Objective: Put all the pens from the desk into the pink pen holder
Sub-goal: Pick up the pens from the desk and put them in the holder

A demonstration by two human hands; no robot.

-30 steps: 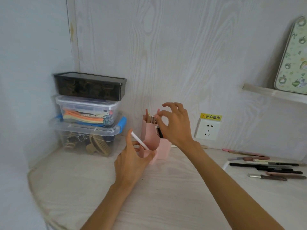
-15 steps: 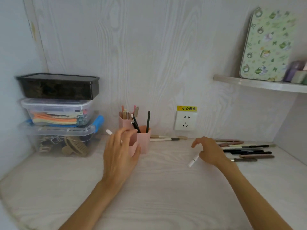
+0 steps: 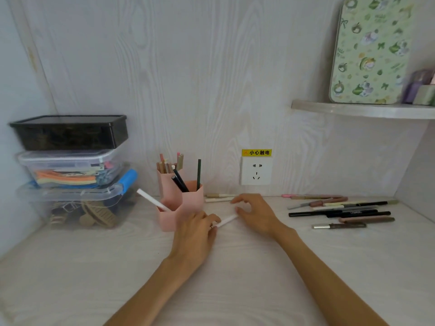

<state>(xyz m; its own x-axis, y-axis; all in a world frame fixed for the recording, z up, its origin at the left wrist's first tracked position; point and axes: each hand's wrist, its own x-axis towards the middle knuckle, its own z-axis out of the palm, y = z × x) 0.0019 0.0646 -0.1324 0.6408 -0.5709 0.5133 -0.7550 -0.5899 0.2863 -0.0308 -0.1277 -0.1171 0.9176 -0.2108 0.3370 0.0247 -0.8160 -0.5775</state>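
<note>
Head view: at the centre of the frame a white pen [image 3: 225,221] lies low over the table [image 3: 235,267], spanning both hands. The left hand [image 3: 196,234] pinches its near end in a narrow grip; the right hand [image 3: 255,214] has curled fingers at the far end, and whether that grip holds the pen cannot be told. The pink pen holder [image 3: 181,201] stands just left of the hands, already carrying another white pen [image 3: 153,200] and several dark ones. More loose pens [image 3: 341,211] lie at the right. The handover looks risky: a loose pinch could drop the pen, or the left hand could nudge the light holder and tip it.
</note>
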